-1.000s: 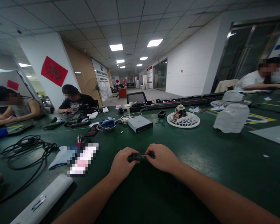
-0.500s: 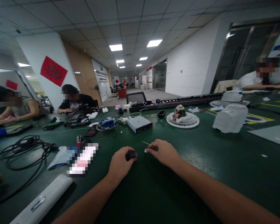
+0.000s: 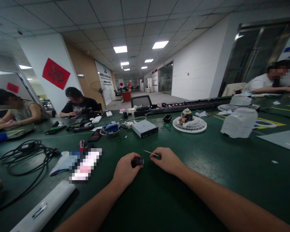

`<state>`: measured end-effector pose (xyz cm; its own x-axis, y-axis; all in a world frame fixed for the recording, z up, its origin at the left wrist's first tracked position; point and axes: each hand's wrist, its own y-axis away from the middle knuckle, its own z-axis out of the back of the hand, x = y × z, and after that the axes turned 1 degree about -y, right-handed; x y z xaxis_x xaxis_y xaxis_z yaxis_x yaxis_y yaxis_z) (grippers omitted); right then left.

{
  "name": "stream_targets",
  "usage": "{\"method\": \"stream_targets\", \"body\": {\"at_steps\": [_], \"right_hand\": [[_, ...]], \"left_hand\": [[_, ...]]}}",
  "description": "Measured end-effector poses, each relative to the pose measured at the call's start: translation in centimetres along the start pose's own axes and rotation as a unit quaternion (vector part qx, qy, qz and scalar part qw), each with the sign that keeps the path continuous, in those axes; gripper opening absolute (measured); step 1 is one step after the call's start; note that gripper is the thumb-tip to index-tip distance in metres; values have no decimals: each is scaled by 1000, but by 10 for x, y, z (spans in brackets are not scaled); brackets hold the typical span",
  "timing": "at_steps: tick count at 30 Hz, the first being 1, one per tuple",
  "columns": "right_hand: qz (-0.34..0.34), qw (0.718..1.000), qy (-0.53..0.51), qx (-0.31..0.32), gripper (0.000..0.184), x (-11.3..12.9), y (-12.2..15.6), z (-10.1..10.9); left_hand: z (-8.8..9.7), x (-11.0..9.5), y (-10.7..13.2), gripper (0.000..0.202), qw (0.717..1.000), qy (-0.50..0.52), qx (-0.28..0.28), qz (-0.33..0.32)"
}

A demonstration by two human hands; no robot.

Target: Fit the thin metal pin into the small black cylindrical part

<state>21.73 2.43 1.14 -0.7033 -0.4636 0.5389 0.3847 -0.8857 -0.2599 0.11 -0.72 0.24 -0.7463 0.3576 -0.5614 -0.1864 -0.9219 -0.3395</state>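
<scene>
Above the green surface, the left hand was closed around a small dark round part, while the right hand narrowly pinched a thin metal pin, its tip pointing just beside that part.

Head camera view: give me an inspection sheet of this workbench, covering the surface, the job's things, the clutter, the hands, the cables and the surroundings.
Surface: green bench top, with yellow lines at far right.
Job's things: small black part; thin metal pin.
Clutter: grey metal box, white fan grille, white plastic fan housing.
Hands: left hand grips the part; right hand pinches the pin's end. They are apart.
Cables: black power cable coiled at left.
Surroundings: three co-workers at the bench, red banner on a pillar, pedestal fan.
</scene>
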Motion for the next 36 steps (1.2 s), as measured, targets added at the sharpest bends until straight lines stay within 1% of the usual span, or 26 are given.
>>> {"method": "stream_targets", "body": {"at_steps": [4,7,9,12,14,17,19,21,25,27,29,31,33,36], "right_hand": [[1,1000,-3,-13,18,5,1,2],[-9,1000,19,-17,21,5,0,-1],[-25,999,47,-2,26,4,-1,-3],[-59,995,67,33,23,2,-1,-6],[-74,995,43,48,19,2,0,-5],[-78,995,-33,51,16,7,2,-2],[-63,993,-90,40,15,12,4,0],[-32,991,-124,24,14,17,6,1],[40,991,-125,-2,13,23,9,0],[66,991,-116,-14,11,24,10,-1],[57,991,-117,-29,8,24,10,-2],[22,990,-133,-37,7,22,9,-3],[-10,987,-155,-32,11,21,8,-4],[-9,986,-164,-28,10,20,8,-5]], "left_hand": [[0,-1,0,25,1000,-1,6,9],[0,-1,0,26,1000,0,6,12],[0,-1,0,25,1000,-1,5,12],[0,-1,0,25,1000,-6,4,11],[0,-1,0,25,1000,-6,4,9],[1,-2,0,26,1000,1,11,1],[1,-2,1,26,1000,-2,14,-11],[2,-3,1,27,999,-13,15,-28],[2,-5,2,29,996,-23,22,-79],[2,-6,3,29,995,-24,22,-96],[3,-6,4,30,994,-23,16,-108],[3,-6,4,31,992,-19,9,-128],[3,-5,4,32,989,-13,-2,-150],[2,-3,4,33,986,-9,-18,-163]]}}
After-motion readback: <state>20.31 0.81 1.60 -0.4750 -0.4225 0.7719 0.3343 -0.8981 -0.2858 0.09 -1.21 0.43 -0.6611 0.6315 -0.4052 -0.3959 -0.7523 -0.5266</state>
